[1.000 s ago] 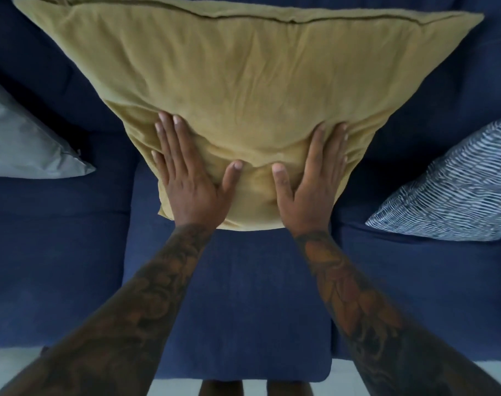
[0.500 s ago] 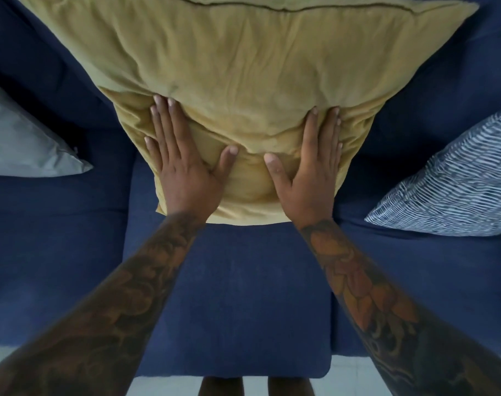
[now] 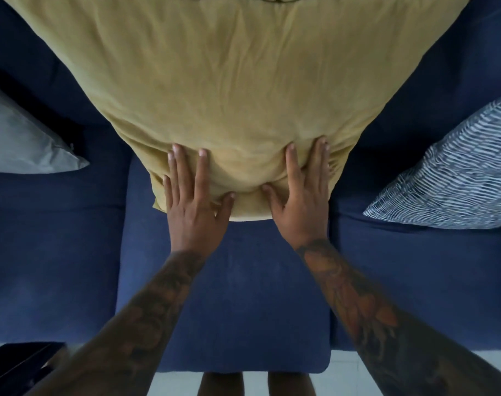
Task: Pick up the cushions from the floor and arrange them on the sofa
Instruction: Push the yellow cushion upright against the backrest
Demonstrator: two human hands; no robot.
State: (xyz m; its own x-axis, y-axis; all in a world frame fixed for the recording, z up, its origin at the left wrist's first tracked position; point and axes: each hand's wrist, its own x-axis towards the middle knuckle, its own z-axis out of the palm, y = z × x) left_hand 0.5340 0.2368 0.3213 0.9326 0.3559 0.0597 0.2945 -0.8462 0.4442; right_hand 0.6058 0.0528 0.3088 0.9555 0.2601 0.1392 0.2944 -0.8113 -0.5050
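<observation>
A large mustard-yellow cushion (image 3: 237,90) leans against the backrest of the dark blue sofa (image 3: 223,295), above the middle seat. My left hand (image 3: 193,195) lies flat on its lower left edge, fingers spread. My right hand (image 3: 300,192) presses flat on the lower right part, where the fabric bunches into folds. Neither hand grips the cushion; both palms rest on it. A grey cushion (image 3: 23,144) sits at the left of the sofa and a blue-and-white striped cushion (image 3: 455,178) at the right.
The sofa's front edge meets a pale tiled floor (image 3: 355,367) at the bottom. A dark object (image 3: 17,367) lies at the lower left corner. My legs (image 3: 255,384) stand against the middle seat.
The view has moved closer and lower over the yellow cushion. Both hands slid down toward its bottom edge and the thumbs drew nearer the fingers; a dark object entered at lower left.
</observation>
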